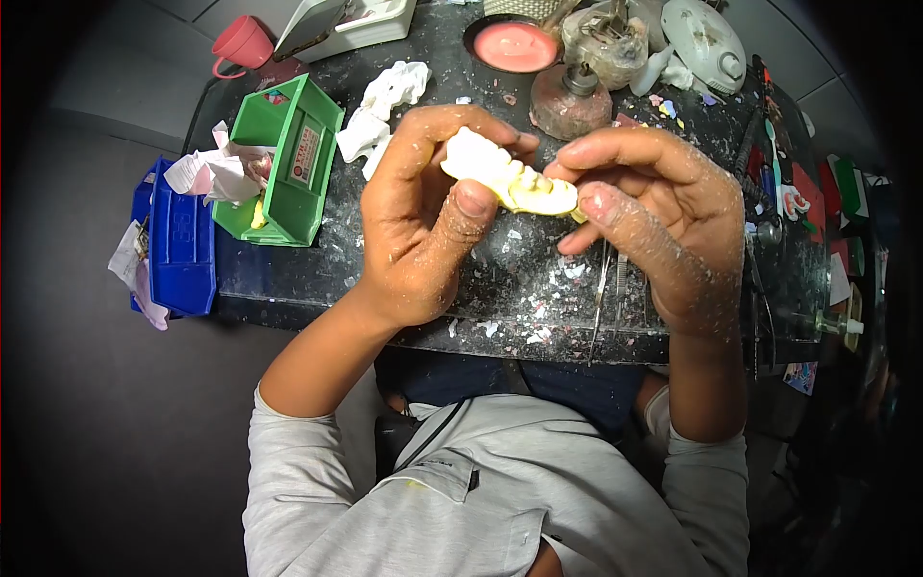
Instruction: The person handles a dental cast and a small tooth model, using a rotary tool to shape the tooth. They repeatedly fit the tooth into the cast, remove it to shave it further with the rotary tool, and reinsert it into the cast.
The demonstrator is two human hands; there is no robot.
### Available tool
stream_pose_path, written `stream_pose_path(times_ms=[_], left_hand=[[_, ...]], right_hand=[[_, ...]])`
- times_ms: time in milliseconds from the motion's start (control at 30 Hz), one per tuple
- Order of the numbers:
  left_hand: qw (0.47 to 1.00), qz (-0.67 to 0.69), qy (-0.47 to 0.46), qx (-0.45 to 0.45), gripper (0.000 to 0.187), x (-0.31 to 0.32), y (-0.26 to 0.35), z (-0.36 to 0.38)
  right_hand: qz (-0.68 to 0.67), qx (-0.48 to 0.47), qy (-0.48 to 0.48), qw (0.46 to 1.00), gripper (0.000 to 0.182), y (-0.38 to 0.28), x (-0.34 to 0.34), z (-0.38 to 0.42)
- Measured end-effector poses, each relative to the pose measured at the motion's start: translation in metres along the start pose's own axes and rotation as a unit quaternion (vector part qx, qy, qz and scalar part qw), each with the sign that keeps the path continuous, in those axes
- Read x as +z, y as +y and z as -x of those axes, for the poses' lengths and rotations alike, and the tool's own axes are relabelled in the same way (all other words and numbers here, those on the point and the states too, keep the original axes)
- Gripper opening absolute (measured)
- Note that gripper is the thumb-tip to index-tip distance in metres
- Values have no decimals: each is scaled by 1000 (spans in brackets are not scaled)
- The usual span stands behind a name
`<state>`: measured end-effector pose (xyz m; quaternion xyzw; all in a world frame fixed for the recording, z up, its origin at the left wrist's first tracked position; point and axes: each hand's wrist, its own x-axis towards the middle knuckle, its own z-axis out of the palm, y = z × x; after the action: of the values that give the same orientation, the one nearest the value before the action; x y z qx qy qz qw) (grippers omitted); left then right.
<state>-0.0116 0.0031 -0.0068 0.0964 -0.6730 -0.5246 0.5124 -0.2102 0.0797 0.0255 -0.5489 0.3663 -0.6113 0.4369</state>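
A pale yellow dental cast [510,178] with a row of moulded teeth is held up above the dark worktop. My left hand [423,212] grips its left end between thumb and fingers. At its right end, my right hand [663,212] pinches the edge with thumb and forefinger; the other fingers curl behind. White dust and crumbs cover both hands. Below the right hand lie slim metal tools [603,288] on the worktop, partly hidden by it.
The black worktop [279,279] is strewn with white and pink scraps. At left stand a green bin [306,163] and a blue bin [183,240] with papers. Crumpled tissue [389,101], a pink-filled dish [514,46], a spirit burner [571,101] and a pink mug [242,43] are farther back.
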Motion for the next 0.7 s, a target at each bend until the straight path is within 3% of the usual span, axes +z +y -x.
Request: stream_pose_path(times_ms=[167, 500, 567, 700], left_hand=[[999, 24, -11, -47, 41, 0, -4, 3], [995, 10, -37, -88, 36, -1, 1, 2], [992, -67, -57, -91, 56, -1, 4, 1], [991, -72, -66, -95, 56, -3, 5, 1]], right_hand=[[-17, 88, -13, 996, 23, -6, -2, 0], [-30, 152, -22, 988, 21, -7, -4, -2], [-26, 160, -29, 986, 21, -6, -4, -2], [-41, 176, -26, 983, 21, -6, -5, -2]])
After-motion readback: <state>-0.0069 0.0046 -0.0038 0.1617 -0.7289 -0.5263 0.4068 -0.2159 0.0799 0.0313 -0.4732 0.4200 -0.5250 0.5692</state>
